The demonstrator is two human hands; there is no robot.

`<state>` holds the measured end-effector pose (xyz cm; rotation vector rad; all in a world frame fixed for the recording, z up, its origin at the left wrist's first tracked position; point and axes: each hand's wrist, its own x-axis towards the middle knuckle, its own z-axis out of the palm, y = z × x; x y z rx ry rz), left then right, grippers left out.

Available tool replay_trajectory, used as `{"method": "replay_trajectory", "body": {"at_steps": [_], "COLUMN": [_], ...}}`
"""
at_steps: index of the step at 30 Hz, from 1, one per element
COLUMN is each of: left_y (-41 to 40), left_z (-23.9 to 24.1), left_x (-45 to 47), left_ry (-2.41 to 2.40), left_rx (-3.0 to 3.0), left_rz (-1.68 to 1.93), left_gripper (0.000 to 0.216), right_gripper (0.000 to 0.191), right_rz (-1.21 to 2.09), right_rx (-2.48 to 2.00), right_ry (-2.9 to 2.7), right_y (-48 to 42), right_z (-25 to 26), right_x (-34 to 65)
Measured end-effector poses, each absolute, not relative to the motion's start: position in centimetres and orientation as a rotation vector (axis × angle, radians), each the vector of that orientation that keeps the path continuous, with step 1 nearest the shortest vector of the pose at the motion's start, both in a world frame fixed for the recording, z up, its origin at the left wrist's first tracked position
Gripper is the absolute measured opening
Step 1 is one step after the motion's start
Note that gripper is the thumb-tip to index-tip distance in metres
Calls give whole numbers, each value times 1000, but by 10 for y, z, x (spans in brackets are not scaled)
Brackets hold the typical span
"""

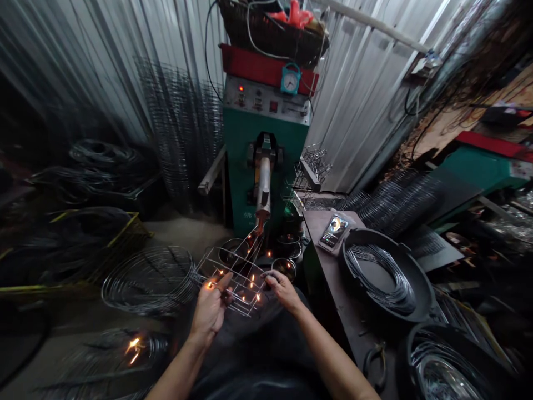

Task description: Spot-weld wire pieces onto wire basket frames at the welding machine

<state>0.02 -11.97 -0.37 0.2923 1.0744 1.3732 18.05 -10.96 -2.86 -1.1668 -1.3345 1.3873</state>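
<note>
Gripping the wire rack (235,286) with both hands, you hold it tilted in front of you, its far wires reaching up to the glowing tip of the electrode (263,186) on the green spot welding machine (266,139). Your left hand (210,308) pinches the rack's left edge between thumb and fingers, while your right hand (283,291) curls over the wires on the right side. Bright sparks (252,280) dot the rack between your hands. Just beyond it, below the electrode, sit metal bowls (231,251). To your left, wire hoops (150,280) lie on the floor (183,230), and a stack of wire frames (179,133) leans against the corrugated metal wall (91,72). To your right, the surface (328,280) carries a phone (334,230) and a black pan (381,278) holding coiled wire (375,278). Pliers (375,364) hang at the surface's near edge.
</note>
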Motion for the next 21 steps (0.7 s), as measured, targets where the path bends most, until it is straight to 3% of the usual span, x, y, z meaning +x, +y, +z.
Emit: {"method": "replay_trajectory", "body": {"at_steps": [4, 7, 9, 13, 21], "left_y": [-128, -155, -180, -217, -209], "left_z": [-15, -38, -57, -76, -61], "left_x": [-11, -32, -49, -77, -80], "left_ry": [1037, 1193, 1303, 1125, 1032], "left_rx": [399, 763, 1363, 2591, 3107], "left_rz": [1369, 1339, 1303, 936, 722], "left_gripper": [42, 67, 84, 70, 53], "right_gripper": [42, 42, 42, 42, 44], "right_rz": [1371, 1289, 1262, 1321, 1483], "right_rx": [-1169, -1184, -1195, -1169, -1095], "right_ry": [-1323, -1360, -1390, -1401, -1211], "right_y": [-115, -125, -135, -153, -151], "right_z": [-32, -29, -21, 4, 24], "right_x": [176, 170, 165, 151, 140]}}
